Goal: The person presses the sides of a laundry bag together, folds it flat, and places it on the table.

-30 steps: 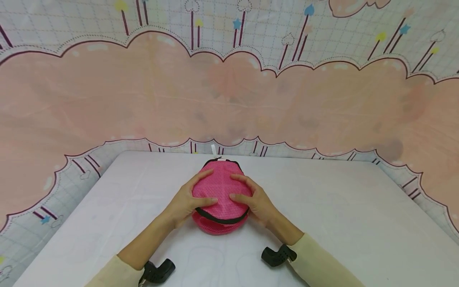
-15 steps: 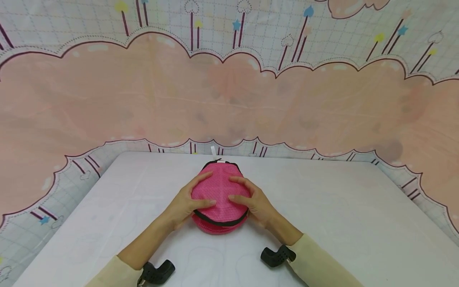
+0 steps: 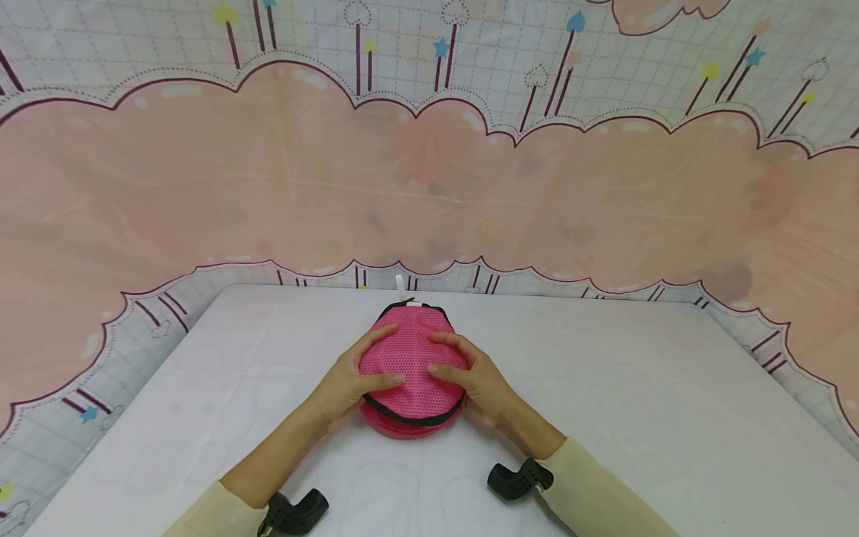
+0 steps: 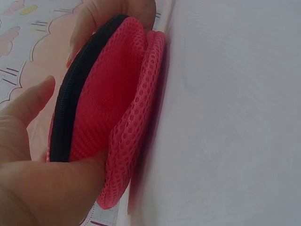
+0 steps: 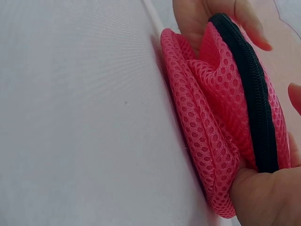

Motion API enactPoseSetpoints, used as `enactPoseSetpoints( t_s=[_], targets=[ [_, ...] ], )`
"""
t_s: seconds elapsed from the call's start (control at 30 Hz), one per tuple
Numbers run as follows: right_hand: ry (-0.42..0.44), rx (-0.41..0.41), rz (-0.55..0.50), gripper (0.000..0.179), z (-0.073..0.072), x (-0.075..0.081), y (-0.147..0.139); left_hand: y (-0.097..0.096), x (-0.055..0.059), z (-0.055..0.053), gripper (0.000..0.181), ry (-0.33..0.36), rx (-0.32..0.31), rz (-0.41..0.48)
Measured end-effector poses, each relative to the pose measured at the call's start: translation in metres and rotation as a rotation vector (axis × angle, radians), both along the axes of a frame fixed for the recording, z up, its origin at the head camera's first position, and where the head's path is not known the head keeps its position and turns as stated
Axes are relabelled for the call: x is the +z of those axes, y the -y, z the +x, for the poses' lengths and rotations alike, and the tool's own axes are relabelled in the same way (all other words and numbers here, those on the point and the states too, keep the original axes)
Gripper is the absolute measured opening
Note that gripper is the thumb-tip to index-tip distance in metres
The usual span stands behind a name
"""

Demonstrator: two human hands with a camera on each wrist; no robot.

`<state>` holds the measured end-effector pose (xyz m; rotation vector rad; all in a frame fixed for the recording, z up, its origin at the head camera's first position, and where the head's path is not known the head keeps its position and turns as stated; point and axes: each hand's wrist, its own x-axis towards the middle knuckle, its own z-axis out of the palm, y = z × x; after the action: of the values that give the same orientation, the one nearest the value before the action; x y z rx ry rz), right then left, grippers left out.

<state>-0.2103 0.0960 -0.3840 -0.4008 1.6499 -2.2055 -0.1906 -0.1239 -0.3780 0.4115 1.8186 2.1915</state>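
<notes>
A pink mesh bag (image 3: pixel 417 350) with a black zipper band (image 3: pixel 416 419) sits on the white table in the middle of the head view. My left hand (image 3: pixel 345 380) grips its left side, thumb across the top and other fingers at the edge. From the right, my right hand (image 3: pixel 486 377) holds it the same way. Both wrist views show the mesh side (image 4: pixel 106 113) sagging inward below the zipper (image 5: pixel 256 99). In each of them, fingers press into the fold of the soft wall. Whether anything lies inside cannot be seen.
The white table (image 3: pixel 637 395) spreads out on both sides of the bag. Behind it hangs a backdrop cloth (image 3: pixel 429 194) with cloud and candle prints. A white tag (image 3: pixel 400 283) sticks up past the bag's far end. Black wrist mounts (image 3: pixel 295 512) sit below both forearms.
The front zipper edge of the bag has sunk slightly toward the table. Both hands keep their hold in nearly the same place.
</notes>
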Motion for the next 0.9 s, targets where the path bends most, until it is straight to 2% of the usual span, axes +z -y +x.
enactPoseSetpoints(
  t_s=[0.17,0.33,0.47,0.57,0.7,0.8,0.9],
  targets=[
    [0.006,0.008,-0.006,0.052,0.0,0.0,0.0,0.0,-0.001,0.0,0.068,-0.013,0.06,-0.036],
    [0.015,0.007,-0.008,0.05,0.0,0.0,-0.001,0.002,0.002,0.0,0.065,-0.007,0.058,-0.05],
    [0.016,0.009,0.012,0.05,0.0,0.002,-0.001,0.005,0.007,0.0,0.061,0.028,0.065,-0.063],
    [0.02,0.006,0.039,0.049,0.001,0.004,-0.001,0.007,0.012,0.001,0.058,0.069,0.084,-0.105],
    [0.003,-0.015,0.117,0.043,0.001,0.005,0.0,0.007,0.019,0.004,0.056,0.087,0.112,-0.233],
    [-0.055,-0.037,0.231,0.038,0.002,0.006,0.001,0.007,0.025,0.007,0.056,0.044,0.142,-0.374],
    [-0.135,-0.072,0.372,0.035,0.004,0.01,0.0,0.008,0.031,0.01,0.054,-0.036,0.173,-0.498]
  ],
)
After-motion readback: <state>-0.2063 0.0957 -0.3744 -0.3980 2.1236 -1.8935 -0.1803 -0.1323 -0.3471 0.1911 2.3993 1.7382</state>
